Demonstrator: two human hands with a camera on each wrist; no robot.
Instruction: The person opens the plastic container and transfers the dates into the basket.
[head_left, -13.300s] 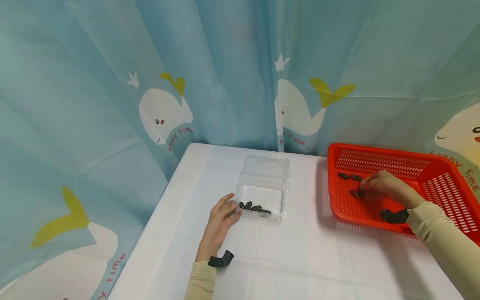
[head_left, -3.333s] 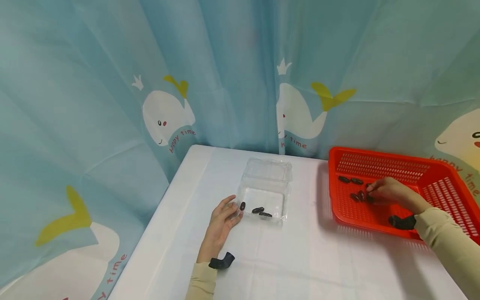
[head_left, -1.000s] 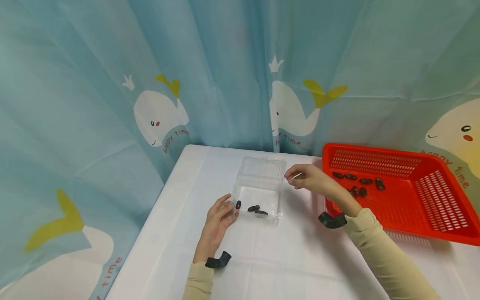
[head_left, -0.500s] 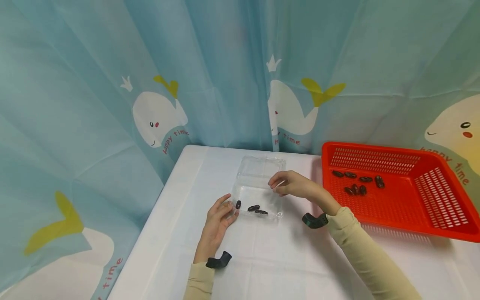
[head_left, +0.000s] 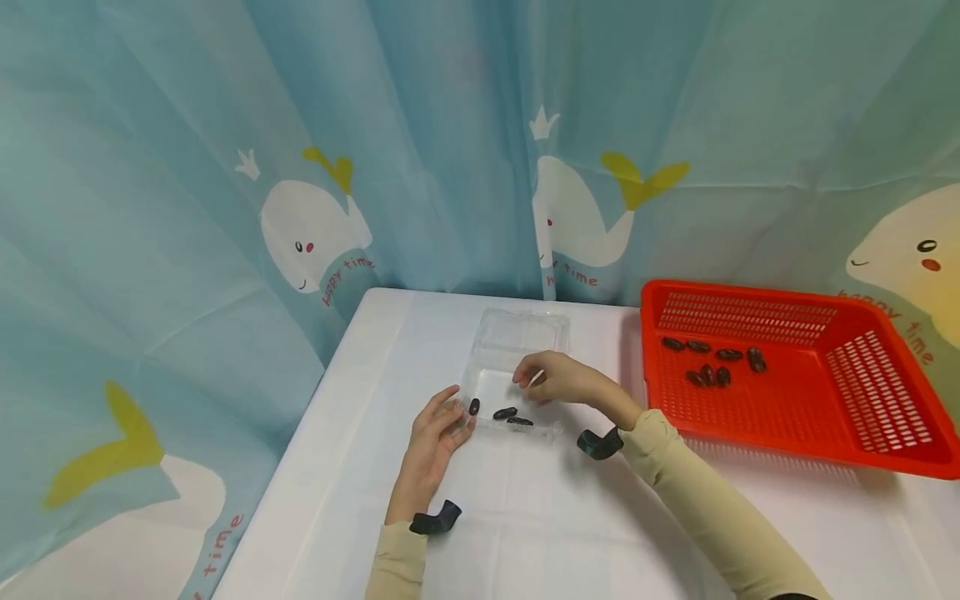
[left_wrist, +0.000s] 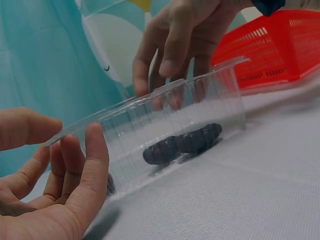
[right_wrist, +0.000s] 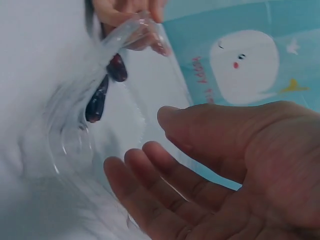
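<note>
At the near left corner of a clear plastic clamshell box [head_left: 491,385], my left hand [head_left: 433,442] pinches the rim between thumb and fingers. The box's lid [head_left: 522,331] lies folded back behind it. Three dark, glossy, oval dates [head_left: 506,413] lie along the near and left side inside. Over the box's right part hangs my right hand [head_left: 562,379]; in the right wrist view its thumb and fingers [right_wrist: 200,130] are apart, holding nothing. Through the clear wall in the left wrist view, two dates [left_wrist: 202,138] touch end to end.
A red plastic basket [head_left: 795,433] stands on the right of the white table [head_left: 555,525], with several dates [head_left: 708,375] at its left side. A blue curtain [head_left: 465,167] with whale prints hangs behind the table.
Since 13.3 seconds ago, dates in the box have become fewer and those in the basket more. In the last second my right hand has moved left, over the box. My left hand has stayed.
</note>
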